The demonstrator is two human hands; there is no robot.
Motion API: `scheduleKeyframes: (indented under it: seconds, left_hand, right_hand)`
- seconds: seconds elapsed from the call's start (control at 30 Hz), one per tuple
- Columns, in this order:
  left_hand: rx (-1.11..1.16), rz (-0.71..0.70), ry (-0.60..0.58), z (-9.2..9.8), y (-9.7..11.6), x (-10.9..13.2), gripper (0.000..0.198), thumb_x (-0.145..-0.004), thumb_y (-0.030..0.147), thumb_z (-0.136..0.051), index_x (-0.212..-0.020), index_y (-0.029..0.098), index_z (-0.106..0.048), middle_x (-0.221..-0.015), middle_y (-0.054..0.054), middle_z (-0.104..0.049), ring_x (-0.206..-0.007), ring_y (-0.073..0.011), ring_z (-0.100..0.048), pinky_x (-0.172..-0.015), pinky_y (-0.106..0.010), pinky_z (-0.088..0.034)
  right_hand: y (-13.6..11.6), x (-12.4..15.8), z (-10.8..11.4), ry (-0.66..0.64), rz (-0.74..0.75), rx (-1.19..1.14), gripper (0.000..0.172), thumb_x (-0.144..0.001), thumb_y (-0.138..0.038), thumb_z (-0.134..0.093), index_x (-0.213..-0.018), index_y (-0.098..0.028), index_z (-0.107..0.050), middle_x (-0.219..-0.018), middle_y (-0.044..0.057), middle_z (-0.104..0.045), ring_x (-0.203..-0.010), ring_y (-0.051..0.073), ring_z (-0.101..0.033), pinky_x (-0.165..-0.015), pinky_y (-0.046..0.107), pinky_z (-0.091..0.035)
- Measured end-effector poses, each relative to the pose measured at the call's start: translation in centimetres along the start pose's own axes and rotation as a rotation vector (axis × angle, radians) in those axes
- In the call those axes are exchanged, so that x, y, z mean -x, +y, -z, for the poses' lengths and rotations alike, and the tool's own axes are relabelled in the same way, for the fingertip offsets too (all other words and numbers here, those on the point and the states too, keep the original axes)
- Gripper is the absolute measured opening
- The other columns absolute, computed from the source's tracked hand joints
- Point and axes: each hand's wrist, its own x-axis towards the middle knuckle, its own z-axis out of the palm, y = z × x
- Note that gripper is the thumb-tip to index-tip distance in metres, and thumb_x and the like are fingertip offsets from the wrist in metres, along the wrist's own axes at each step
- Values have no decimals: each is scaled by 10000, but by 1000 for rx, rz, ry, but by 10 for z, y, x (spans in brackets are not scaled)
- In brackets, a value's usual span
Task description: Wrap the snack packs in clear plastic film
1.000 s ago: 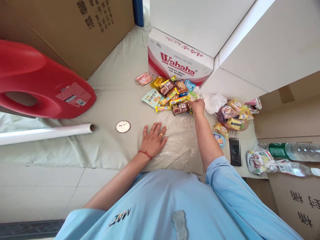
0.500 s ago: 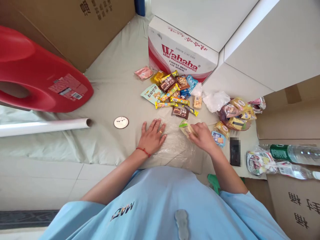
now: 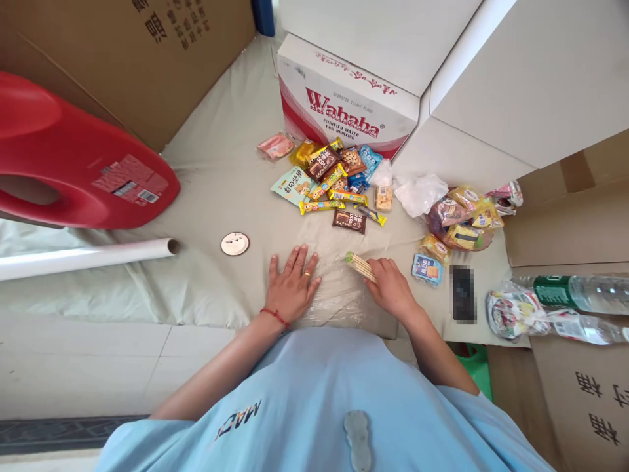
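Note:
My left hand [image 3: 291, 288] lies flat, fingers spread, on the left part of a clear plastic sheet [image 3: 339, 298] over the cloth. To its right, my right hand [image 3: 392, 288] grips a small bundle of thin pale sticks [image 3: 362, 266] with a green end that points up and left. Whether a clear wrapper encloses the sticks I cannot tell. Beyond both hands is a pile of wrapped snacks: a cocoa packet [image 3: 349, 221], yellow stick packets [image 3: 322, 206], a pale green pouch [image 3: 295, 186] and a pink packet [image 3: 276, 146]. A blue packet [image 3: 427, 269] sits right of my right hand.
A round pin badge [image 3: 234, 244] lies left of my left hand. Farther left are a white tube [image 3: 98, 255] and a red jug [image 3: 88, 157]. A Wahaha carton [image 3: 344, 98] stands behind the snacks. A bowl of snacks [image 3: 462, 223] and bottles [image 3: 590, 293] are at right.
My right hand has turned the stick bundle and drawn it slightly back, so the sticks show more plainly. My left hand stays flat on the plastic. The view has shifted a little.

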Motion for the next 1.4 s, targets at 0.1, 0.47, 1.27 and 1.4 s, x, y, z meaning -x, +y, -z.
scheduleKeyframes:
  seconds: [0.1,0.47,1.27,1.4]
  left_hand:
    - [9,15,29,-2,0,12,619,-1062,449,-322,-1629,202,-358,-1703,-167,-298,-1575,-337,-328,-1262,-711,-41]
    - [42,94,132,-6,0,27,635,-1047,392,-332,-1644,177,-317,-1670,-191,-352,-1547,-343,-381,-1250,-739,19]
    - [71,93,132,-4,0,29,655,-1058,437,-309,-1635,127,-326,-1687,-181,-328,-1571,-342,-335,-1269,-712,-7]
    - [79,96,121,-4,-2,30,643,-1042,391,-332,-1624,117,-346,-1688,-176,-331,-1571,-330,-337,-1273,-706,-6]
  right_hand:
    - [-6,1,7,48,83,-92,393,-994,-263,-532,-1382,-205,-564,-1199,142,-633,-1100,320,-543,-941,444,-502]
    - [-39,-17,-25,-15,297,31,633,-957,-587,-635,-1460,-209,-568,-1351,170,-594,-1186,338,-496,-991,481,-425]
    - [-41,-6,-35,58,194,-75,591,-913,-406,-731,-1440,-199,-564,-1312,152,-631,-1188,341,-499,-1018,486,-441]
    - [-46,-18,-33,113,220,-102,610,-911,-428,-741,-1437,-171,-568,-1317,154,-623,-1187,335,-489,-1054,485,-426]
